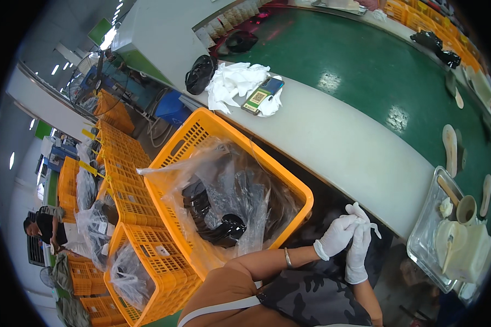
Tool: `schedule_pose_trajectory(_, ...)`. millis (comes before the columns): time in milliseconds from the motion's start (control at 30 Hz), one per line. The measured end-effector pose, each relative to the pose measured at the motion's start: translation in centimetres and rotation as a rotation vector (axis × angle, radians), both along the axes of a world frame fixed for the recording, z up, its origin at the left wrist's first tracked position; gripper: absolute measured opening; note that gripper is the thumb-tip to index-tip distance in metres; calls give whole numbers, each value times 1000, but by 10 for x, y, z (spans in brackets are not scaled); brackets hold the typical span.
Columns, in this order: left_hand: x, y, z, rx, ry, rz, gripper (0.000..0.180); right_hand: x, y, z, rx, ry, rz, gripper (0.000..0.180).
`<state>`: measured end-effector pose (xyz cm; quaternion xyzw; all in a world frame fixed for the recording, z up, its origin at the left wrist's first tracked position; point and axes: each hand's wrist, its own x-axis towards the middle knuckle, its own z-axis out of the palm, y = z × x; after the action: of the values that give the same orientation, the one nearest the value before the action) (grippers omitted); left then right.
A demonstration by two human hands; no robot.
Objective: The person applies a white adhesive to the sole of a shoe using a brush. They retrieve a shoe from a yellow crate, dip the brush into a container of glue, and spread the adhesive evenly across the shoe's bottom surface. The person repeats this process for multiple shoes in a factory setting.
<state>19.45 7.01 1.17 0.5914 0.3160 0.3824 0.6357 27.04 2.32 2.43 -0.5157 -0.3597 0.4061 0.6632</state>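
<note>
Both my hands wear thin white gloves and meet in front of me, beside the near edge of the white worktop. My left hand (335,237), with a bangle (287,258) on its wrist, is closed on the glove at the fingers of my right hand. My right hand (358,253) points upward with its fingers partly stretched. A loose white glove fingertip (375,231) sticks out to the right. Where the hands overlap, some fingers are hidden. To their left stands an orange crate (305,203) lined with clear plastic (251,212), holding glossy black pieces (229,229).
The white worktop (333,131) borders a green belt surface (322,49). A phone (263,95) lies on white cloths (234,82). At right, a clear tray (417,245) holds a cup and brush. More orange crates (128,191) stand left; another person (52,226) is farther off.
</note>
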Motion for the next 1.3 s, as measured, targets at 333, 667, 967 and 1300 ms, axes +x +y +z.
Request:
schedule_pose_trajectory(333,-1,-8,2,-168,14,-155,20,2,-5,-8,1,118,-207,39)
schedule_pose_trajectory(667,-4,-24,14,180,-36,-196,15,31,16,16,-191,873,-381,45)
schedule_pose_trajectory(967,-18,37,51,-1018,-854,-586,101,56,-18,18,2,697,-351,34)
schedule_pose_trajectory(1300,-24,33,56,-889,-830,-749,122,43,-13,47,29,309,-353,37)
